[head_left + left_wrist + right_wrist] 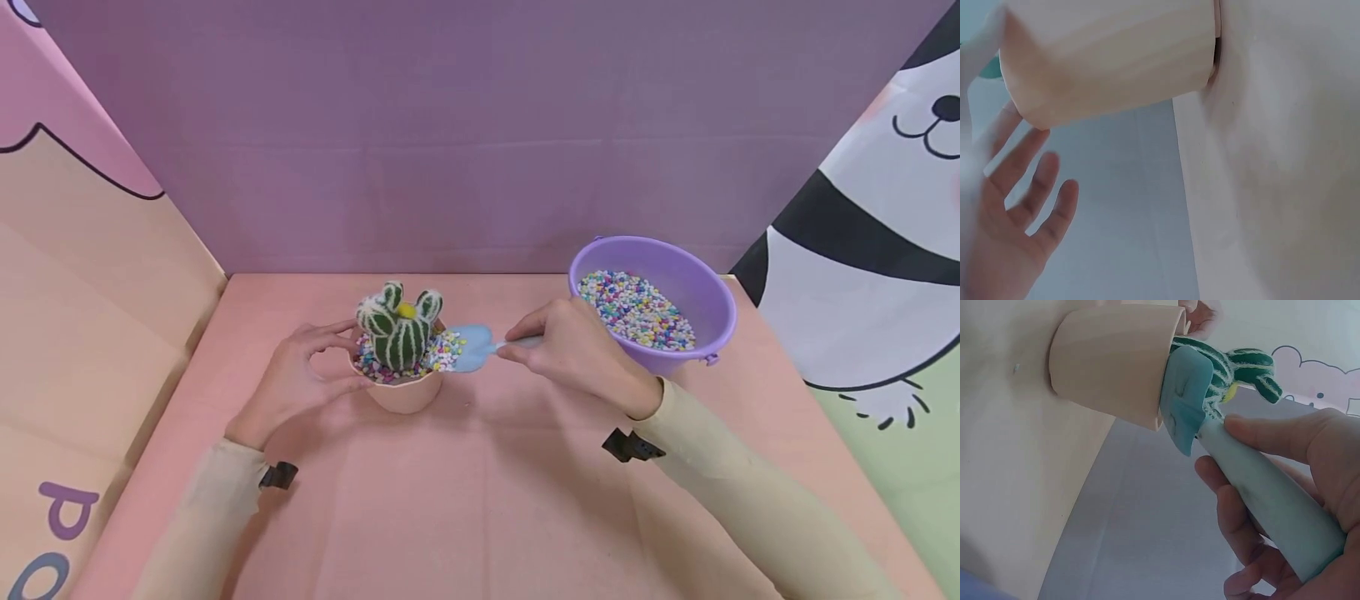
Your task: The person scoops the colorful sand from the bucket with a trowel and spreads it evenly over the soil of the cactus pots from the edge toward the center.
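A beige plant pot [406,395] holds a knitted-looking green cactus [401,340] with white stripes and a yellow tuft, set among multicoloured pebbles. My left hand [296,375] holds the pot by its left side, thumb at the front of the rim and fingers farther back; the left wrist view shows other fingers spread off it. By its handle, my right hand [570,346] grips a light-blue toy shovel [474,348]. The shovel's blade [1186,394] reaches over the pot's right rim beside the cactus. Pebbles [446,350] lie at the blade's tip.
To the right, behind my right hand, stands a purple bucket [708,321] with multicoloured pebbles [637,312] inside. Pink cloth [450,500] covers the table. A purple backdrop [480,167] rises behind, with printed panels on either side.
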`<move>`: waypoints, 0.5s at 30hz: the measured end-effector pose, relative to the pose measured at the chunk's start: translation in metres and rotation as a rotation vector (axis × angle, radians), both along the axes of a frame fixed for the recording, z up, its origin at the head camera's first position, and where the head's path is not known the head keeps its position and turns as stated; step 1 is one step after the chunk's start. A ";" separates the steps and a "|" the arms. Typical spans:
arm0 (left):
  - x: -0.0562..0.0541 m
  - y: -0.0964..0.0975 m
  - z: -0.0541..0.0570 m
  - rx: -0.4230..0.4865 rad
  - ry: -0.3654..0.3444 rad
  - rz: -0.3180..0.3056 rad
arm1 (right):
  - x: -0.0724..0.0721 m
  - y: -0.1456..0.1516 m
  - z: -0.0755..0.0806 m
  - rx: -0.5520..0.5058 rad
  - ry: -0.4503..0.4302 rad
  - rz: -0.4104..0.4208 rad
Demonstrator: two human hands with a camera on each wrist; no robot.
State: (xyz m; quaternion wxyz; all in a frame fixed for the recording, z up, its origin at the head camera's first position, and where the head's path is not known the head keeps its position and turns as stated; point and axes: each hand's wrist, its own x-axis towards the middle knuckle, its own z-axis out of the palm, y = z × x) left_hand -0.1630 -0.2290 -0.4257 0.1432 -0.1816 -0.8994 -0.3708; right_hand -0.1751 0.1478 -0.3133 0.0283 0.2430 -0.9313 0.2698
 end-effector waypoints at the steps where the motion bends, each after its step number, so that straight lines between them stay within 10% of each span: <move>1: 0.001 0.001 0.000 -0.003 0.024 0.007 | 0.000 0.000 0.000 0.001 0.004 0.000; 9: 0.010 0.009 0.007 -0.090 0.095 0.057 | 0.001 0.000 0.000 -0.008 -0.001 0.001; 15: 0.004 0.001 0.007 -0.111 0.060 -0.022 | 0.000 -0.001 0.000 -0.011 -0.031 0.004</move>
